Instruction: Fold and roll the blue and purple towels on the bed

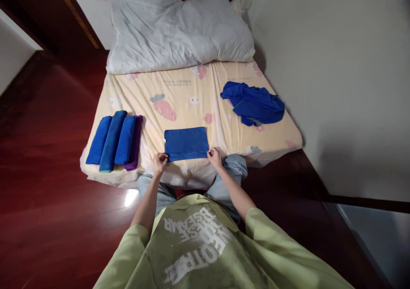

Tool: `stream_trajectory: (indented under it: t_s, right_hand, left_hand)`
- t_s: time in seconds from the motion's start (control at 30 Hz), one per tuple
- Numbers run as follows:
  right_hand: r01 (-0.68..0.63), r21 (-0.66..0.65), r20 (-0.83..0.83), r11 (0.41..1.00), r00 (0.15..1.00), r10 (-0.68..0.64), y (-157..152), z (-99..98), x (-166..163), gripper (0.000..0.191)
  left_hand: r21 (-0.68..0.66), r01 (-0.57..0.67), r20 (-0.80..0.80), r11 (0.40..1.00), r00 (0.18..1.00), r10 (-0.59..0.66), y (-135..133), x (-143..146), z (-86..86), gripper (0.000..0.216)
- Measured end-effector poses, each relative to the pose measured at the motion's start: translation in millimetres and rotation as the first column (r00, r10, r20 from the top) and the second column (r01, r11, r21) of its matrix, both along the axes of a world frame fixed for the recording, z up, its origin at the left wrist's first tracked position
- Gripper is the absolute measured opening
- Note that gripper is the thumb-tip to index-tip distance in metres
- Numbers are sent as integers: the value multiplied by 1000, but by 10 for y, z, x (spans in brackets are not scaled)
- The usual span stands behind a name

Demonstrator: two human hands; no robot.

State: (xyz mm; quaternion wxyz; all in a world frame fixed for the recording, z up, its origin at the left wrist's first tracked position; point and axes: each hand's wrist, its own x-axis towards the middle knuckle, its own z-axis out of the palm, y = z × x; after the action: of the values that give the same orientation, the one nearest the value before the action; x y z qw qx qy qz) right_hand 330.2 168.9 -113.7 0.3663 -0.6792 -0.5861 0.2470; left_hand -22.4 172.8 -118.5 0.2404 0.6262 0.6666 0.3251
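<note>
A blue towel (186,143) lies flat as a rectangle near the bed's front edge, with a small white tag on its left side. My left hand (159,163) pinches its near left corner. At the near right corner, the fingers of my right hand (214,156) are closed on the same towel. To the left lie several rolled or folded towels (112,140) side by side, blue ones with a purple one at the right. A crumpled heap of blue cloth (256,103) rests on the right part of the bed.
The bed wears a pale yellow sheet (185,90) printed with carrots and rabbits. A bunched white quilt or pillow (179,30) lies at the far end. A white wall (336,75) stands close on the right, and dark red wooden flooring (54,152) shows on the left.
</note>
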Motion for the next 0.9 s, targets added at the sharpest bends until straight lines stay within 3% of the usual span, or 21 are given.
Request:
stream_trajectory:
  t_s: [0.3, 0.9]
  right_hand:
    - [-135, 90, -15, 987, 990, 137, 21, 51, 5, 24]
    - [-291, 61, -38, 955, 955, 294, -62, 74, 122, 45]
  left_hand:
    - [-6, 90, -6, 996, 996, -90, -24, 5, 43, 29]
    - [-6, 131, -43, 991, 990, -131, -88, 17, 67, 35]
